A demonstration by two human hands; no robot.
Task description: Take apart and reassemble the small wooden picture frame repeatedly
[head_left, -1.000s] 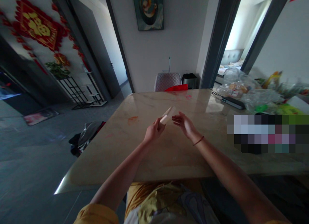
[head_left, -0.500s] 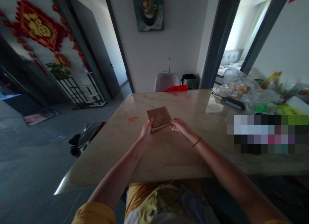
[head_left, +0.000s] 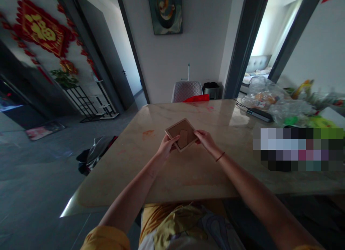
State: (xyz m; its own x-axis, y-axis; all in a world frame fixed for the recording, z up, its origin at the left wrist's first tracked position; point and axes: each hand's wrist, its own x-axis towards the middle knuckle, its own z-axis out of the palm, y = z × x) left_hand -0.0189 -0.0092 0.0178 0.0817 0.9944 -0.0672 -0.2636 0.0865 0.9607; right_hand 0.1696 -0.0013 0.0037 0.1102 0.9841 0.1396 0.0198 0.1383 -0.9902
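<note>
Over the middle of the beige marble counter [head_left: 161,178], the left grip [head_left: 167,146] and right grip [head_left: 205,139] are pinching opposite edges of the small square wooden picture frame [head_left: 180,133], back-side up, where such shallow fingertip holds are likely risking a drop onto stone.

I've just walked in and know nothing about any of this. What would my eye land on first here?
First, the small wooden frame, seen from its back, held over the middle of the marble table between the left hand and the right hand. Next comes the big red and gold ornament on the wall at the far left. The heap of clear plastic bags sits on the table's right end.
</note>
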